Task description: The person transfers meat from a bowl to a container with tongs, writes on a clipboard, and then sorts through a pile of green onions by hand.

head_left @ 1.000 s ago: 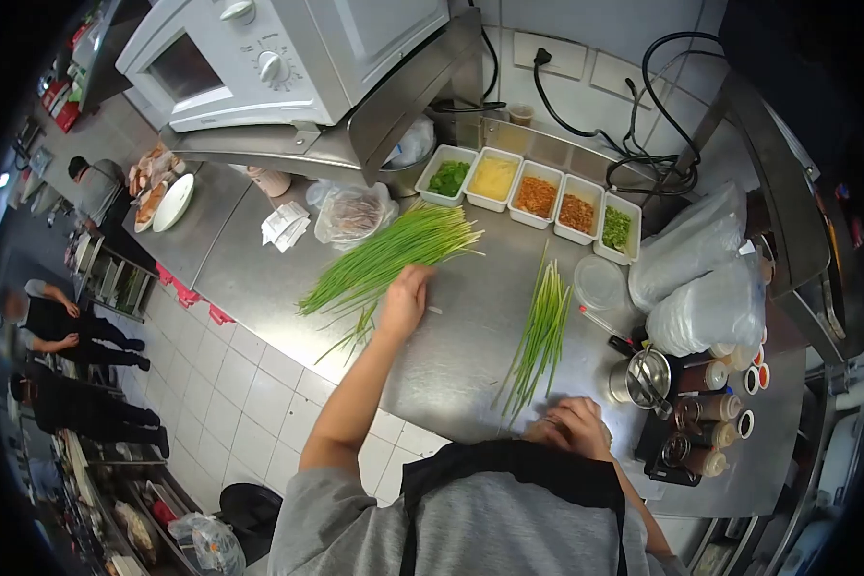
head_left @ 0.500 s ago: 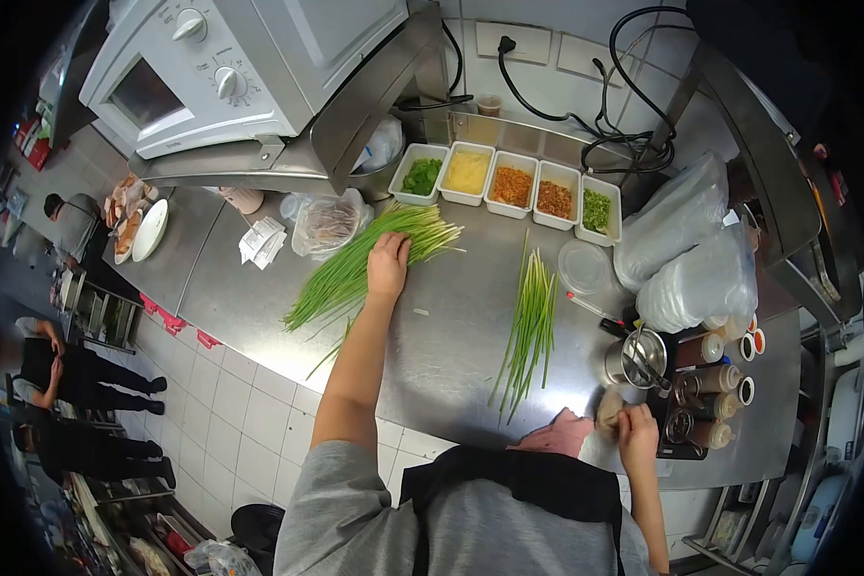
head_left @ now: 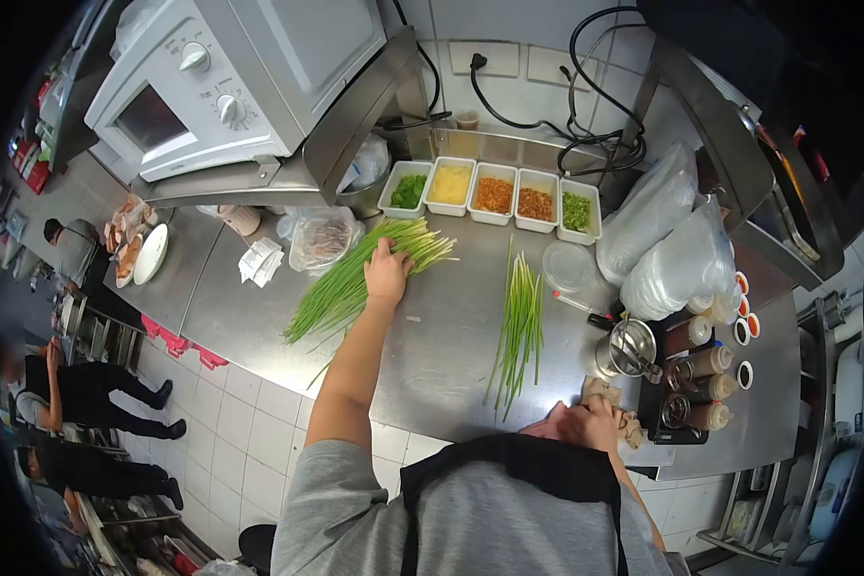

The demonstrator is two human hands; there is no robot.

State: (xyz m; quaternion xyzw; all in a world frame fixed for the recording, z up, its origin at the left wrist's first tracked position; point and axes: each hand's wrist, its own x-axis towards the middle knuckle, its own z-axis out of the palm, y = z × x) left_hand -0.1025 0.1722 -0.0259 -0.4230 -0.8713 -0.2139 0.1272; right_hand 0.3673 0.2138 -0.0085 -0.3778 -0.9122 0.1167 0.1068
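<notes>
A large bunch of long green stalks [head_left: 341, 280] lies slantwise on the steel counter, pale ends at the upper right. My left hand [head_left: 388, 272] rests on its upper part, fingers bent onto the stalks. A smaller bunch [head_left: 519, 331] lies apart, to the right of the middle. My right hand [head_left: 596, 422] is low at the counter's front edge, on a pink cloth [head_left: 547, 423] and against a crumpled brown cloth [head_left: 631, 428]. Its fingers are bent, and what they hold is hard to make out.
Several white tubs [head_left: 492, 195] of chopped food line the back. At right are a metal pot [head_left: 632, 348], squeeze bottles [head_left: 710, 361] and plastic bags [head_left: 677, 259]. A microwave [head_left: 211, 86] sits on a shelf at upper left. Several people stand at far left.
My right hand has moved left from the brown cloth to the pink cloth. My left hand stays on the large bunch. The camera view has shifted slightly.
</notes>
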